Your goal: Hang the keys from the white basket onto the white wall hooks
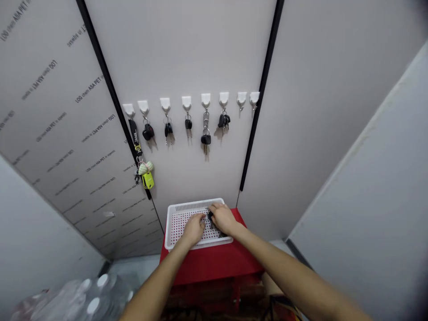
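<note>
Both hands are over a white perforated plastic basket [195,205]. In its right half my right hand [223,219] is closed on a bunch of keys [210,216] with a black head, largely covered by the fingers. My left hand [194,229] is just to the left, its fingers curled together near a small shiny bit beside the keys; what they grip is too small to make out. More metal shows under my right palm, partly hidden. On the wall above, several keys hang from white hooks, among them black car-style keys [206,139] on a long ring chain.
The basket rests on a red table [214,266] against the grey wall panel. Two bare hooks [241,99] are at the right of the row. A lanyard with a lime-green tag [147,180] hangs at the far left. Wrapped plastic bottles [103,281] stand on the lower left floor.
</note>
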`<state>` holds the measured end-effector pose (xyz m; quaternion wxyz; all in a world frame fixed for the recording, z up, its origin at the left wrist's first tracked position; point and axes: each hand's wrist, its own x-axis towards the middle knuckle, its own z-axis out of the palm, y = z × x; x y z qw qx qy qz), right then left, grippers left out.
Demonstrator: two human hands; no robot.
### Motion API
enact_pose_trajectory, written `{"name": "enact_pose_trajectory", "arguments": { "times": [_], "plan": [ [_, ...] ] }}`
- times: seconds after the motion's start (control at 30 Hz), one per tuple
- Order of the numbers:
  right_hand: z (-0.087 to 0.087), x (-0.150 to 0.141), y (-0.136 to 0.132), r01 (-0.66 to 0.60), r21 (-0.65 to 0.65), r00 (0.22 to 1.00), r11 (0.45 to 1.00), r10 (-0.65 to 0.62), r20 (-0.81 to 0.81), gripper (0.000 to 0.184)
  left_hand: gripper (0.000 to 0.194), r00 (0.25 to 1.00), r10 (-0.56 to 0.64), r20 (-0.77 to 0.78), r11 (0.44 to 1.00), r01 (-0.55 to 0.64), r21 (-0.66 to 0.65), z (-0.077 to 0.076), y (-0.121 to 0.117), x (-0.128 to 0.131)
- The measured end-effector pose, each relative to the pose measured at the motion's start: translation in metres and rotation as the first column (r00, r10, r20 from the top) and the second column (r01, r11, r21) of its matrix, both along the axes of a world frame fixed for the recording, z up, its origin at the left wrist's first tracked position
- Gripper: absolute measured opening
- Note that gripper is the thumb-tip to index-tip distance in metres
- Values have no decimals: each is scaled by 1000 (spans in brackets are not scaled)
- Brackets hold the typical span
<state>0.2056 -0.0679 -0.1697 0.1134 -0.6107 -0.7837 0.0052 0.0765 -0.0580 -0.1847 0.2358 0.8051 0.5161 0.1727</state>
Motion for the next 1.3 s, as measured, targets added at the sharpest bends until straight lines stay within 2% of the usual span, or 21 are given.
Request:
{"name": "enact_pose_trajectory", "arguments": {
  "times": [0.13,0.27,0.37,0.5,0.57,0.63,0.73,0.9,1.0,1.07,1.17,1.3],
  "plan": [
    [1,-5,10,23,5,995,1000,-24,98,29,32,1000,-19,-12,1000,19,-1,0,0,0],
    [0,-6,10,33,-9,990,999,-31,135,22,33,999,-6,50,1000,6,-3,-3,0,-2],
    [0,-2,7,-32,-31,999,999,33,30,22,36,996,14,93,1000,-13,-11,-4,1,-2],
    [-2,3,4,-50,-81,967,995,28,-253,25,35,993,44,112,998,-39,-53,-4,1,-1],
    [-4,4,5,-23,-137,899,990,-39,-436,25,34,989,39,143,997,-28,-77,-3,0,-2],
    [-3,3,7,-24,-214,782,977,-115,-612,24,36,975,34,220,997,-16,-82,-2,0,-2],
    [7,2,8,-64,-263,600,963,-174,-781,19,42,921,11,390,997,17,-69,2,0,-2],
    [36,1,6,-190,-290,296,938,-227,-928,13,36,741,-62,668,973,194,-126,22,2,8],
    [51,7,7,-209,-309,152,928,-281,-948,15,26,624,-18,782,928,301,-219,35,1,15],
    [58,12,9,-180,-304,133,935,-283,-950,14,21,574,50,818,893,340,-293,42,1,19],
    [70,22,10,-132,-299,167,945,-276,-946,12,20,547,140,825,855,353,-379,51,4,24],
    [92,32,9,-134,-296,175,946,-271,-947,11,21,528,189,828,849,335,-408,66,9,32]
  ]
}}
